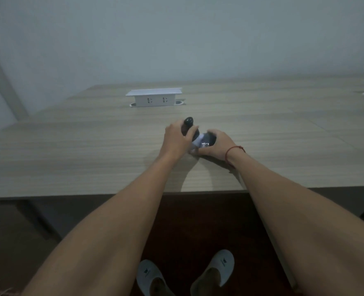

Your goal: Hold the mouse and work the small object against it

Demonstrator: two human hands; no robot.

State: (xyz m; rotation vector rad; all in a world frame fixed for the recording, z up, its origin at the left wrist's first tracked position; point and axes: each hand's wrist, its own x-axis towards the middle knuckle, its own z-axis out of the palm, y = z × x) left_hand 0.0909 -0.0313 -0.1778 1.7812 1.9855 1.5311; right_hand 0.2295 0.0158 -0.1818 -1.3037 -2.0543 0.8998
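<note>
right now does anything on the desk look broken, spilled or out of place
Nothing stands out. Both hands, left and right, grip a dark object on the desk; what it is I cannot tell. The socket box behind stands raised and straight.

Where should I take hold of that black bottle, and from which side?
Judging by its pose, grip the black bottle around its narrow upper part, just below the rounded cap, coming from the left. That is where the left hand already wraps it. The right side is taken up by the right hand, which curls around a dark rounded object with white lettering, close against the bottle on the table.
</note>
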